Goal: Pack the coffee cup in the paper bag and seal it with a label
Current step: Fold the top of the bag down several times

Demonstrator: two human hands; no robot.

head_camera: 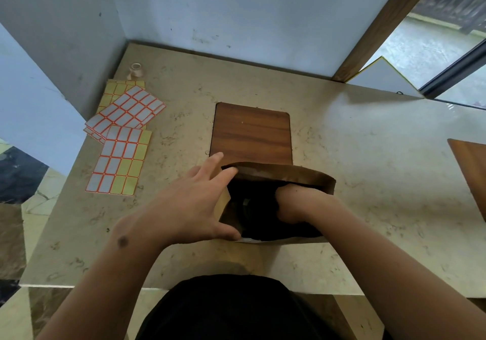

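Observation:
A brown paper bag [284, 175] stands upright and open in the middle of the counter. My left hand [189, 203] holds the bag's left side, with its fingers on the far rim and its thumb on the near rim. My right hand [297, 203] reaches down into the bag's mouth, and its fingers are hidden in the dark interior. A faint round shape [246, 204] shows inside the bag beside that hand, possibly the coffee cup, too dark to be sure. Sheets of orange-edged labels [118, 160] lie on the counter to the left.
A brown wooden board [251, 132] lies flat just behind the bag. A small tape roll [136, 70] sits at the back left near the wall corner. Another wooden board [470, 166] reaches in at the right edge. The counter's front edge [79, 285] runs close to my body.

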